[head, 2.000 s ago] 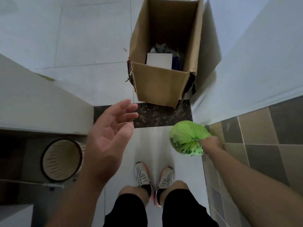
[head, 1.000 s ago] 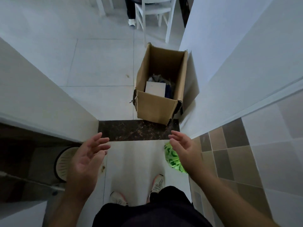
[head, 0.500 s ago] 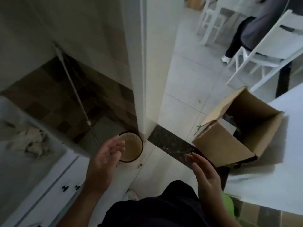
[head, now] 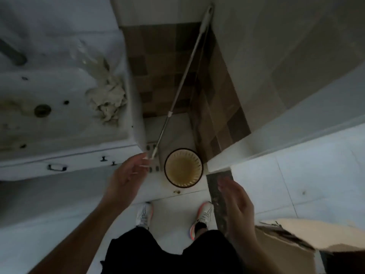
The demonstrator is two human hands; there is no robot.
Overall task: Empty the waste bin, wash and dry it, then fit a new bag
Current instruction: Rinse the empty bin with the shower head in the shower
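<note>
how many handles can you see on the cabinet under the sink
3. A dark bar handle toward the cabinet's left, and two small knobs close together, just left of the left hand. Others may lie outside the frame.

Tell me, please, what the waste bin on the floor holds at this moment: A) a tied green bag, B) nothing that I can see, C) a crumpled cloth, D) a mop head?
B: the waste bin stands upright on the floor with its ribbed inner wall and bottom bare, no bag or liner in it; both hands, the left hand and the right hand, are open and apart from it.
</note>
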